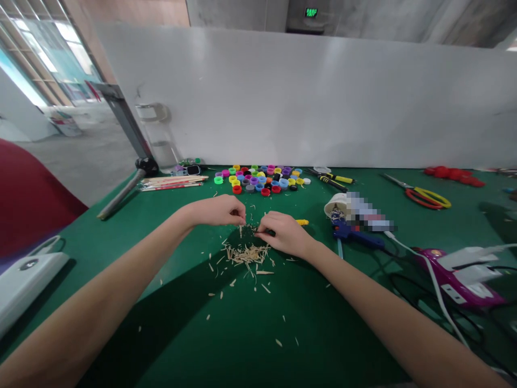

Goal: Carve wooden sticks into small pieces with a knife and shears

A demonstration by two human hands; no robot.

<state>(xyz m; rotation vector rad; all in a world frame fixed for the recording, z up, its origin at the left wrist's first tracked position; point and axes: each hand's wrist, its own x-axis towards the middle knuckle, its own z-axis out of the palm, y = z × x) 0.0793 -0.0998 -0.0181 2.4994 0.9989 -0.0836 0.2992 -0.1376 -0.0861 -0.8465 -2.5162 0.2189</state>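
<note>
A small heap of pale wood splinters (247, 254) lies on the green tabletop, with loose bits scattered around it. Just beyond the heap, my left hand (221, 209) is closed in a pinch, its fingertips pointing down. A pale wood sliver (241, 230) shows right under those fingertips and seems to be between them. My right hand (286, 233) is closed too, thumb and forefinger pressed together at the heap's far right edge. What they hold, if anything, is too small to make out. A yellow tool end (302, 222) sticks out behind my right hand.
Many coloured bottle caps (262, 180) lie beyond my hands, with wooden sticks (173, 182) and a hammer (125, 188) to their left. Rightward are pliers (333, 180), a blue glue gun (357, 234), scissors (424, 195) and a purple power strip (460, 280) with cables. A white board (299, 102) stands behind.
</note>
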